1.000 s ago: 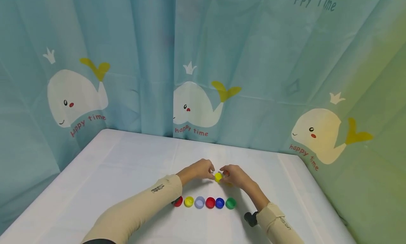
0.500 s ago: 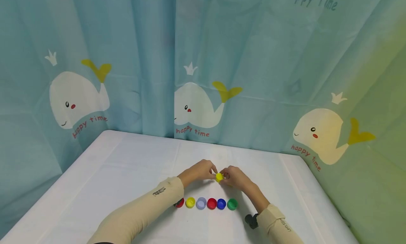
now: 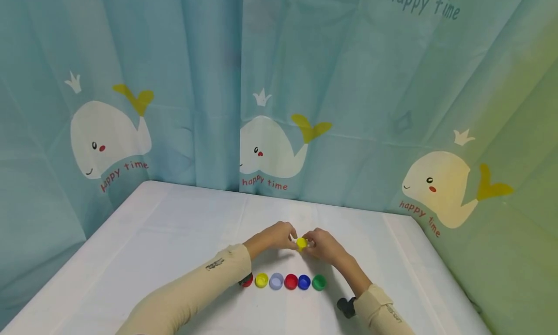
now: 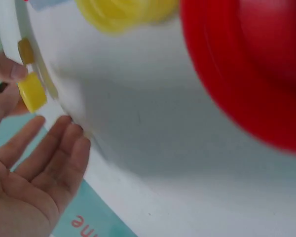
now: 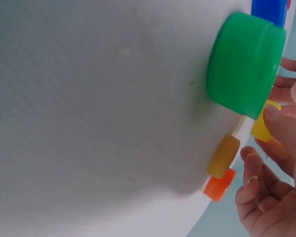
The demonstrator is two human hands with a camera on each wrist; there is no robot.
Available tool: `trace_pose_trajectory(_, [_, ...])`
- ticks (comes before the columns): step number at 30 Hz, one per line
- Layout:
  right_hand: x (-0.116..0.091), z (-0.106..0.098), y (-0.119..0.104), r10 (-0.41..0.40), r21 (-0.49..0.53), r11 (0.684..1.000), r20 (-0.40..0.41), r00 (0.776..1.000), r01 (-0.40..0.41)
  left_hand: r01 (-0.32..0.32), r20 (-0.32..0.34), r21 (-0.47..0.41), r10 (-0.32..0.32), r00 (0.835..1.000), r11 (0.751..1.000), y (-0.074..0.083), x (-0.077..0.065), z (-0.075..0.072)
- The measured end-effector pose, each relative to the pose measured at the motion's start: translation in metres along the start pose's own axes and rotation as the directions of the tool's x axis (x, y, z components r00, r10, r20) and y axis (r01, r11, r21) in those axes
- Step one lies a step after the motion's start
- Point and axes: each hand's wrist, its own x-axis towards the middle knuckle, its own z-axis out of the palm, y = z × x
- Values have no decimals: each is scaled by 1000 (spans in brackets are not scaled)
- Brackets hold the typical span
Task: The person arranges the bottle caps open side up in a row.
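Observation:
My right hand (image 3: pixel 326 245) pinches a small yellow cap (image 3: pixel 302 243) between thumb and index finger, above the far middle of the white table. Close on the cap's other side is my left hand (image 3: pixel 279 235). Its fingers look loosely extended in the left wrist view, and the yellow cap (image 4: pixel 33 92) sits just beyond the fingertips. Whether the left thumb touches the cap cannot be told. Below my right hand (image 5: pixel 281 163) in the right wrist view, a dull yellow cap (image 5: pixel 223 156) and an orange cap (image 5: pixel 219 184) lie side by side on the table.
Nearer me runs a row of caps: red (image 3: pixel 247 281), yellow (image 3: pixel 261 280), pale purple (image 3: pixel 276 281), red (image 3: pixel 291 281), blue (image 3: pixel 304 282) and green (image 3: pixel 319 282). My left forearm partly covers the first red one. A blue whale-print curtain (image 3: pixel 209 107) hangs behind the table (image 3: pixel 183 228).
Both hands keep nearly the same place around the yellow cap. The orange patch seen by the right fingers a second ago is now hidden. The head view has shifted slightly.

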Motion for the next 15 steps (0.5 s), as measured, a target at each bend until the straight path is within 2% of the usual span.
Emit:
trace_pose_trajectory(5, [-1, -4, -1, -41, -9, 999, -32, 999, 41, 15, -44, 3, -14, 999, 1000, 5, -4, 0])
trace_pose_trajectory(7, [-3, -5, -3, -31, 5, 999, -29, 999, 31, 4, -71, 6, -4, 997, 1000, 6, -6, 0])
trace_pose_trajectory(12, [-10, -6, -9, 33, 57, 998, -14, 999, -32, -44, -169, 12, 45, 985, 999, 5, -13, 0])
trace_pose_trajectory(15, [-15, -7, -13, 40, 76, 996, -25, 999, -38, -82, -219, -8, 78, 973, 997, 5, -20, -3])
